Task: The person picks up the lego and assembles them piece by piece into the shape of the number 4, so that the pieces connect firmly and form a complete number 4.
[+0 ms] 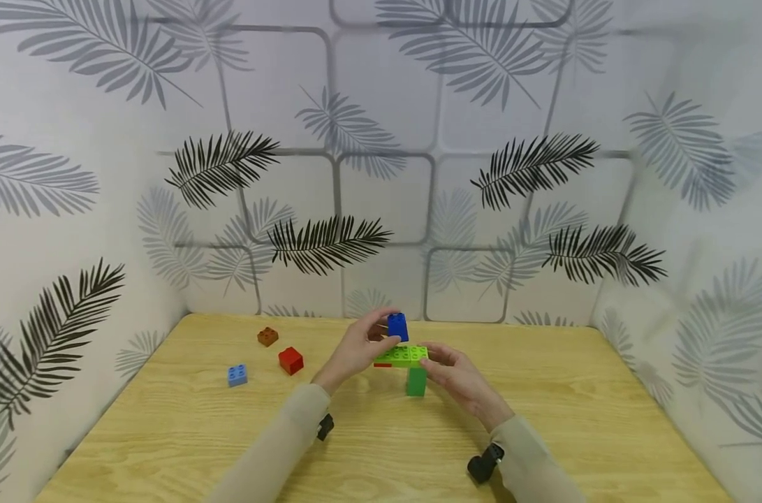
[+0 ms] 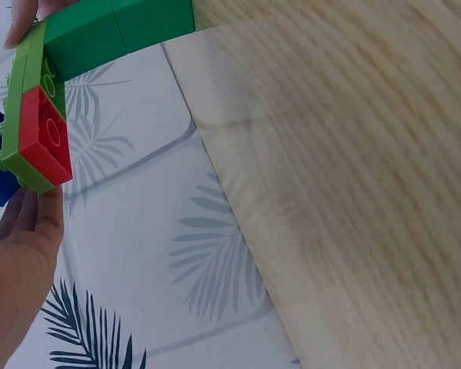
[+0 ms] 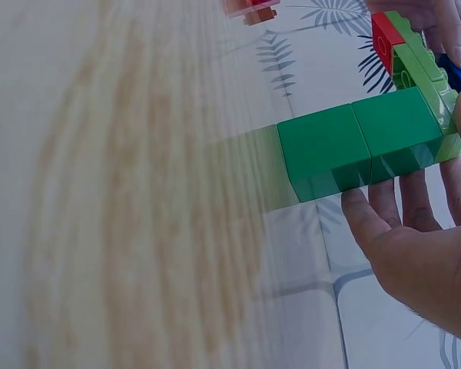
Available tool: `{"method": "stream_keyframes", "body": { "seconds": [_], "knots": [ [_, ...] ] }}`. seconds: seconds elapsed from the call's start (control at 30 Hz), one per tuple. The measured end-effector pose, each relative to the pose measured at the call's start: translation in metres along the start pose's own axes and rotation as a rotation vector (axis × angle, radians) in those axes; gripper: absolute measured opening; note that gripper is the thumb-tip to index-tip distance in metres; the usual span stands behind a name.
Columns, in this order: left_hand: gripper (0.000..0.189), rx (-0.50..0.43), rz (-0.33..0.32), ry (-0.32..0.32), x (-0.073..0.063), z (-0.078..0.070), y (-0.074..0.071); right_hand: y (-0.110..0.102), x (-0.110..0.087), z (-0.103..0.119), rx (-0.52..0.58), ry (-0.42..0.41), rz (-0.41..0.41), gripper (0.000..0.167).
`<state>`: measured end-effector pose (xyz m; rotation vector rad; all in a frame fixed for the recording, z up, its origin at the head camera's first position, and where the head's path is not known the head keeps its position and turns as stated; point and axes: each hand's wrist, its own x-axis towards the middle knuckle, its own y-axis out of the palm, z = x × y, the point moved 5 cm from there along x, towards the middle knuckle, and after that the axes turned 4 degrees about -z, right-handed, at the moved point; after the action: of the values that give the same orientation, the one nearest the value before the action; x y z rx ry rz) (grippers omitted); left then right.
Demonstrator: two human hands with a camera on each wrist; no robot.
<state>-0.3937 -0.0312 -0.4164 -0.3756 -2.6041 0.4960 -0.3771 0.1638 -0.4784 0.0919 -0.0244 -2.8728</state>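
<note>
Sleeves (image 1: 264,443) lead to the left hand (image 1: 352,349), fingers pinching the blue block (image 1: 397,327) at the lime bar's (image 1: 401,355) top, and the right hand (image 1: 459,377), fingers gripping that bar atop green blocks (image 1: 416,383); loose red block (image 1: 290,360) lies leftward on the table (image 1: 167,426)

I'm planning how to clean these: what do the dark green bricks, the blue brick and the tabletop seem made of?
Dark green bricks: probably hard plastic, smooth and glossy, judging by crisp edges and faint reflections.
Blue brick: likely plastic too, with moulded studs on top.
Tabletop: wood or wood-look laminate; grain shows, and a faint green reflection suggests sheen.
</note>
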Motion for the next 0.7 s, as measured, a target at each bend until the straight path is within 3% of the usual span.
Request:
{"method": "stream_keyframes", "body": {
  "seconds": [0.27, 0.47, 0.7],
  "knots": [
    [0.043, 0.008, 0.012, 0.079, 0.000, -0.007, 0.011, -0.001, 0.000, -0.001, 0.007, -0.006, 0.005, 0.056],
    [0.042, 0.002, 0.016, 0.057, 0.001, -0.010, 0.015, 0.000, 0.001, 0.000, 0.019, -0.010, 0.007, 0.055],
    [0.048, 0.065, 0.072, 0.073, 0.004, -0.012, 0.018, 0.000, 0.000, 0.001, 0.023, -0.020, 0.020, 0.055]
  ]
}}
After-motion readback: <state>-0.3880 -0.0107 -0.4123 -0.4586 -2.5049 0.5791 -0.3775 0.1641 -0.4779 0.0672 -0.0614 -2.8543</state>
